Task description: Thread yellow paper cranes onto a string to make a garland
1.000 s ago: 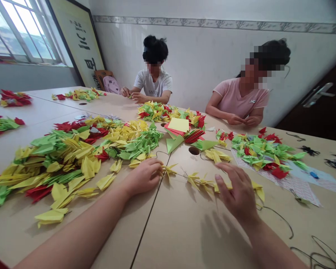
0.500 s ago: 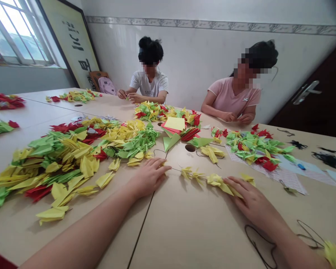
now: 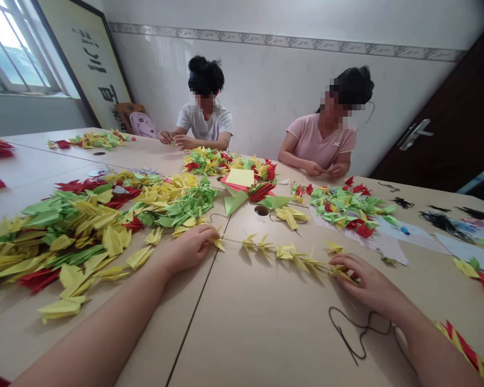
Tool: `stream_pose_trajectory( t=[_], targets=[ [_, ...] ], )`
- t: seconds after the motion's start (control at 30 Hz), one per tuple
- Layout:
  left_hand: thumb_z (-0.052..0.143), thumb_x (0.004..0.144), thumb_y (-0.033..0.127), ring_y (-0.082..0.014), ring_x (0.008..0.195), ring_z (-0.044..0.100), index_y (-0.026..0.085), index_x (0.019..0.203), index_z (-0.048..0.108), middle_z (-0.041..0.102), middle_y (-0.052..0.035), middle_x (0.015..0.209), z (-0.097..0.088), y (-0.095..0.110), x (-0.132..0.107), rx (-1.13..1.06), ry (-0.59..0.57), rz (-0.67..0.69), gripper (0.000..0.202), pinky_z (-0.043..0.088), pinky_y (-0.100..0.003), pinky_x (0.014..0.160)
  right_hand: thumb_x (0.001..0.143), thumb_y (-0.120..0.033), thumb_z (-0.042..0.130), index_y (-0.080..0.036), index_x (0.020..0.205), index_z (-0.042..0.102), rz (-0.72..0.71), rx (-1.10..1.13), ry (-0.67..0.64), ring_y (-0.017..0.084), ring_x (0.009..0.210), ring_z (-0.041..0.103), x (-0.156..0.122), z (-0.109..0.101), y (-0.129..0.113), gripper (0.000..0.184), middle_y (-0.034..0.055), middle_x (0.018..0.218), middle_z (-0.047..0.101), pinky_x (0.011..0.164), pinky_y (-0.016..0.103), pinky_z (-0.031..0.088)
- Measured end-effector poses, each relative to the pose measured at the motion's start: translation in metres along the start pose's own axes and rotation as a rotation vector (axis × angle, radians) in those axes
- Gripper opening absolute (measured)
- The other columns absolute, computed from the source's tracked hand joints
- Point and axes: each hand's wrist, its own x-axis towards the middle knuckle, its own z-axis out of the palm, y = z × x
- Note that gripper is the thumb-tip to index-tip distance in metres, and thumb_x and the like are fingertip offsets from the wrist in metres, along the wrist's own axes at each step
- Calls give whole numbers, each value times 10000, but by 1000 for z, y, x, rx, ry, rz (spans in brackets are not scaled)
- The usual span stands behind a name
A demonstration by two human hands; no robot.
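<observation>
Nearest my view, at the right of the counter (image 3: 250, 333), a black cord (image 3: 365, 329) lay loosely looped just short of the right hand (image 3: 373, 285). That hand's fingers were closed on the right end of a string of yellow paper pieces (image 3: 292, 252). The string's long axis ran crosswise between the hands, slanting toward the near edge at its right end; most pieces sat nearer the right hand, with bare thread (image 3: 233, 241) showing beside the left hand (image 3: 193, 246). The left fingers curled over a yellow piece, though I couldn't tell whether they gripped it. Beyond, a mixed paper heap (image 3: 89, 215) spread toward the left edge. Two people (image 3: 205, 126) sat along the far edge.
</observation>
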Motion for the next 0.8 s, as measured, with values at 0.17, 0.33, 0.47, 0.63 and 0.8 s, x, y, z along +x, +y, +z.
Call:
stream_pose_trajectory(
  t=[0.17,0.33,0.47,0.63,0.8],
  targets=[
    [437,733,172,-168,875,531,195,823,580,594,-25,910,-12,0,-2,-18,-14,16,170,412,-288,819,749,-486,483,-230,1031,577,183,127,59,186,791,606,-2,-10,-1,393,66,1043,609,647,293,509],
    [446,788,304,-170,846,526,203,847,584,605,-20,879,-16,-3,-5,-59,0,-5,182,395,-293,801,742,-521,436,-208,957,603,359,12,246,198,707,608,0,-10,16,415,73,897,633,642,331,489],
    [413,821,415,-168,862,540,228,1087,515,610,-20,935,-11,-5,-7,-152,126,-142,341,404,-285,787,711,-504,460,-195,1122,529,374,-57,282,184,653,602,13,-6,22,519,93,970,608,623,333,482],
    [311,865,413,-163,766,559,183,795,592,631,-22,796,-9,-12,-5,-138,315,-338,369,416,-260,694,641,-476,517,-198,1015,592,360,-58,58,210,624,604,45,-5,27,472,70,875,665,587,332,455],
    [415,810,342,-185,821,571,180,893,604,649,-34,875,-5,-28,-3,-93,286,-429,263,439,-281,741,611,-468,510,-220,747,613,505,-95,83,238,678,609,60,-20,20,301,45,723,675,582,308,413]
  ],
)
